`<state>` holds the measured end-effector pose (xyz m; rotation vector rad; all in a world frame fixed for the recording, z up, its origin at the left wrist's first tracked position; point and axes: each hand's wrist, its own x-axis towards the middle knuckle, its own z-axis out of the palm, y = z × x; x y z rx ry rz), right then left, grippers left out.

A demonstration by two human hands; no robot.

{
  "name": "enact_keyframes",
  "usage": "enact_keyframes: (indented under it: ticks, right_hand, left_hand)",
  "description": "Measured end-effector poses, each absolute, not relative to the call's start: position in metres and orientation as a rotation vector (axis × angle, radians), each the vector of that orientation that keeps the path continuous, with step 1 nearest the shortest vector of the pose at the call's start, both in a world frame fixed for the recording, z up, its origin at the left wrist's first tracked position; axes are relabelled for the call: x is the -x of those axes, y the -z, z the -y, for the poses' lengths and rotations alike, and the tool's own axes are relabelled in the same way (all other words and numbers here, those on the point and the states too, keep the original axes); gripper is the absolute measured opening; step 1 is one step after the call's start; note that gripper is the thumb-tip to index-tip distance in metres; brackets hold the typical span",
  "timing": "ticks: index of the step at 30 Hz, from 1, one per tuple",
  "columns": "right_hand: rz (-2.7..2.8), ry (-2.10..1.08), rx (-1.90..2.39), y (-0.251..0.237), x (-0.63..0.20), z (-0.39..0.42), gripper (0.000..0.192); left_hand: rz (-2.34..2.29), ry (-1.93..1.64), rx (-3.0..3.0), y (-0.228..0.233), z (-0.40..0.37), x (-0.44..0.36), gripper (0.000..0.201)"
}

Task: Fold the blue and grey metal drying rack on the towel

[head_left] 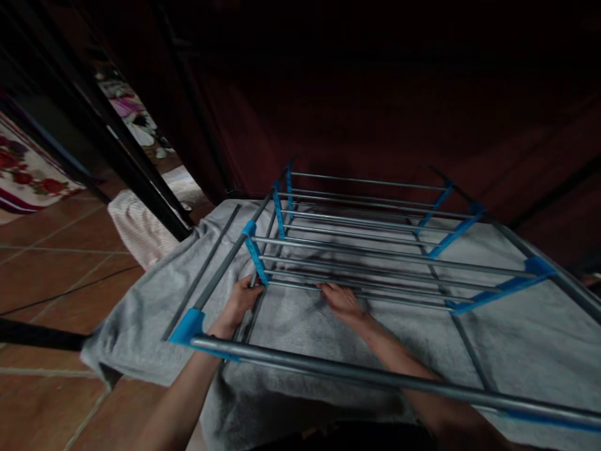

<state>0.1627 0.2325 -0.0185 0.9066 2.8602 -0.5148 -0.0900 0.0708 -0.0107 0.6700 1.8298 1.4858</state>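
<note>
A metal-tube rack (pixel 375 254) with blue plastic connectors lies on a grey blanket (pixel 286 319). Both my forearms pass beneath its front tube (pixel 328 369). My left hand (pixel 241 302) is closed at the lower end of a blue connector (pixel 256 258), its fingertips against that end. My right hand (pixel 341 299) pinches the thin tube (pixel 293 285) that runs out from the same connector. A blue corner piece (pixel 188 327) sits at the near left of the rack, closer to me than my left hand.
One loose grey tube (pixel 201 272) lies on the blanket left of the rack. A dark red panel (pixel 375 119) rises behind it. Dark metal posts (pixel 136 166) stand at the left, over a tiled floor (pixel 56 282) with a striped cloth (pixel 145 228).
</note>
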Motion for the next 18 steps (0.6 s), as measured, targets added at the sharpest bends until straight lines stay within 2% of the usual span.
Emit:
enact_keyframes:
  ticks: [5,18]
  right_hand:
    - [-2.842,0.512,-0.881,0.0187,-0.1631,-0.2327,0.046]
    - [-2.836,0.449,-0.863,0.0187,-0.1621,-0.2319,0.049]
  left_hand:
    - [-1.736,-1.489,-0.606,0.0188,-0.0696,0.085,0.044]
    - [-1.729,-1.504,-0.626,0.0184,-0.0687,0.0817,0.043]
